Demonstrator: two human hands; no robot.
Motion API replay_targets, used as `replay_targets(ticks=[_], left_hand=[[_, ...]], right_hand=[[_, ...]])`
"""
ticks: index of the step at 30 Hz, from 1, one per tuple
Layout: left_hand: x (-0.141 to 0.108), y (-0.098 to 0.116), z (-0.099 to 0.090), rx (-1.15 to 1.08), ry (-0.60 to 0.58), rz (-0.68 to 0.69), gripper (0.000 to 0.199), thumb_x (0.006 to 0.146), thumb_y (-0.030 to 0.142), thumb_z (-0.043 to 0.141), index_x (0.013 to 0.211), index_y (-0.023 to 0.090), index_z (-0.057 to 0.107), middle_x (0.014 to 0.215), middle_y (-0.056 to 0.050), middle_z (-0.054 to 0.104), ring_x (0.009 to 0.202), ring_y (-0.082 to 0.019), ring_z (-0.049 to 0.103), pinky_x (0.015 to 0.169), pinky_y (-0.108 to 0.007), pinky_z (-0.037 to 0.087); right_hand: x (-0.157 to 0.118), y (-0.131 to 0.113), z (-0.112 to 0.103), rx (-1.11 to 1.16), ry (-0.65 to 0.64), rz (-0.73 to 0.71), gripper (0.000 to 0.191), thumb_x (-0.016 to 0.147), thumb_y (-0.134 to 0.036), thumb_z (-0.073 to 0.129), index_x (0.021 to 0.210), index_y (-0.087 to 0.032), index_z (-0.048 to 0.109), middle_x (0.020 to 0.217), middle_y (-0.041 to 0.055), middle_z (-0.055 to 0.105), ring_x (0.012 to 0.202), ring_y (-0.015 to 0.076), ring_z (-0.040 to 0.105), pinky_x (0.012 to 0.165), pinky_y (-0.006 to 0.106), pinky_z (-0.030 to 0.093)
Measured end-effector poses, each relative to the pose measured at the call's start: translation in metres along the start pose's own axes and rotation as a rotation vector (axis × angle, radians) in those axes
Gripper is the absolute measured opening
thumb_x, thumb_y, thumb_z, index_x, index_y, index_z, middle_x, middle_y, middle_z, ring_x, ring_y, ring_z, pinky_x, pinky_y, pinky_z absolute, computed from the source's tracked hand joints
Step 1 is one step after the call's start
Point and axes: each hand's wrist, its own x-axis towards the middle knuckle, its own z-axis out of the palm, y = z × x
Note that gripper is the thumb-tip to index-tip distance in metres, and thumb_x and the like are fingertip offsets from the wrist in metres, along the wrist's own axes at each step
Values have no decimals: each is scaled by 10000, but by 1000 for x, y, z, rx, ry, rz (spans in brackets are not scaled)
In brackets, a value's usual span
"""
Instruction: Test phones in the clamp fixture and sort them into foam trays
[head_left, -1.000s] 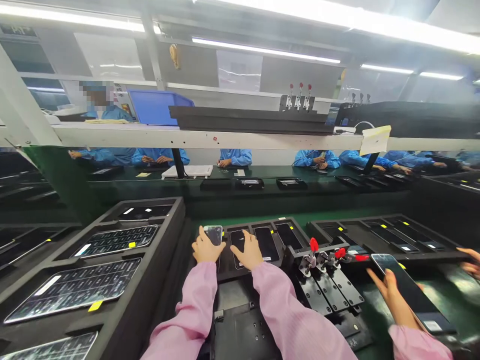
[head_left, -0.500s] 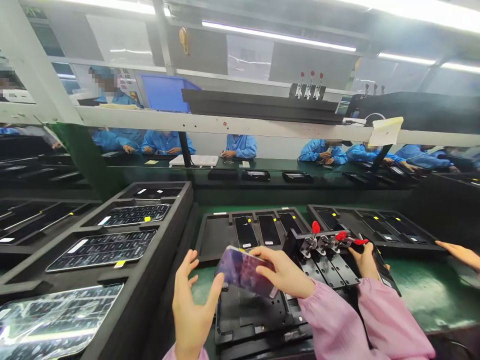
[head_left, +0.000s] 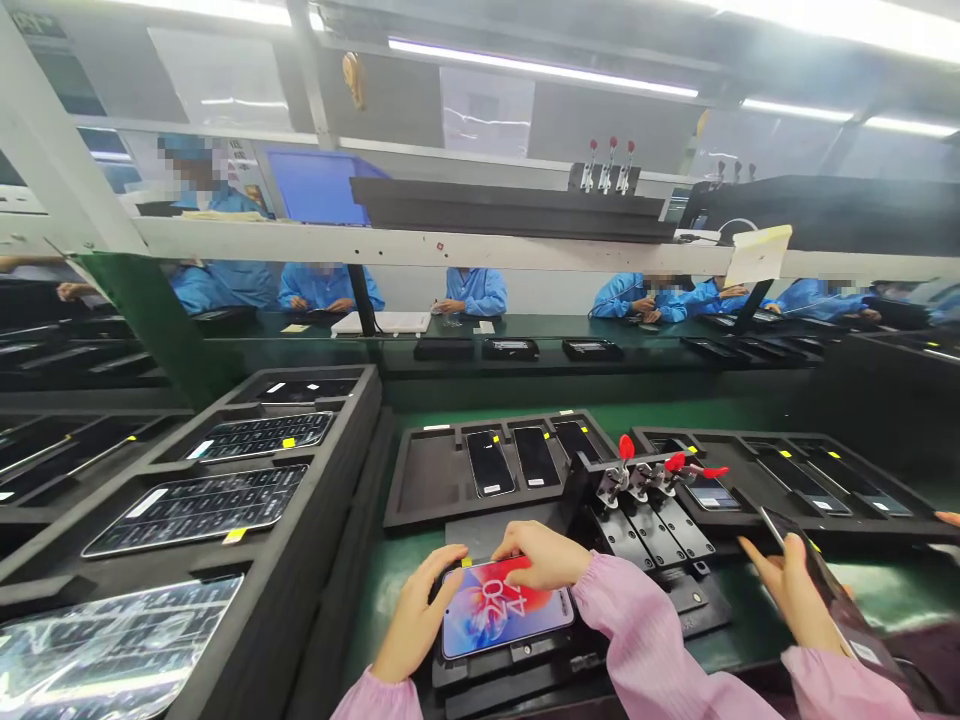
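Note:
A smartphone with a lit red and blue screen lies face up on a black fixture. My left hand is closed around its left end, thumb and fingers at the corner. From the far side my right hand grips its upper edge, a finger over the screen. Beside my right sleeve stands a clamp fixture with several red-tipped levers. Another person's pink-sleeved hand at the right holds a dark phone, seen at a slant.
Behind the fixture, a black foam tray holds several dark phones with yellow tabs. A second tray of phones sits to its right. Stacked foam trays with film-covered phones rise at my left. Blue-clad workers sit across the green bench.
The smartphone came down from a tilted hold onto the fixture, its screen now lit and facing up. My left hand closed in on it. The other person's hand moved right with a phone.

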Motion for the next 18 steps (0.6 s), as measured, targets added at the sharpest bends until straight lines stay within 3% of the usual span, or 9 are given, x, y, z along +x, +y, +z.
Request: replay_targets(ticks=[4, 6, 12, 15, 18], left_hand=[[7, 2, -2, -7, -42, -27, 291, 870, 397, 420, 966, 260, 658, 1032, -18, 675, 985, -198, 601, 867, -303, 453], [11, 4, -2, -7, -55, -24, 272, 860, 403, 449, 892, 245, 667, 989, -15, 682, 947, -195, 609, 842, -288, 455], [17, 5, 1, 5, -47, -29, 240, 816, 410, 527, 748, 217, 652, 911, -23, 688, 904, -215, 611, 834, -305, 439], [17, 3, 3, -1, -47, -38, 243, 819, 426, 518, 803, 224, 653, 926, -25, 692, 915, -228, 613, 846, -324, 439], [17, 0, 4, -14, -61, -31, 250, 815, 446, 516, 851, 235, 645, 978, -31, 684, 960, -238, 602, 877, -338, 430]], right_hand=[[6, 5, 10, -71, -244, -24, 227, 723, -306, 683, 894, -169, 621, 899, 18, 599, 850, 155, 558, 782, 329, 458], [5, 5, 13, -115, -251, 5, 280, 581, -256, 775, 819, -197, 638, 831, -1, 586, 842, 171, 544, 778, 327, 424], [-16, -1, 19, -179, 45, 53, 464, 545, -219, 762, 955, -274, 550, 982, -19, 523, 923, 182, 484, 770, 317, 365], [-27, -14, 35, -143, 183, 25, 477, 567, -195, 730, 990, -290, 532, 994, -18, 526, 920, 184, 474, 790, 326, 357], [-37, -36, 58, -52, 303, -49, 551, 526, -293, 764, 1026, -294, 532, 994, 0, 527, 908, 203, 480, 801, 353, 370]])
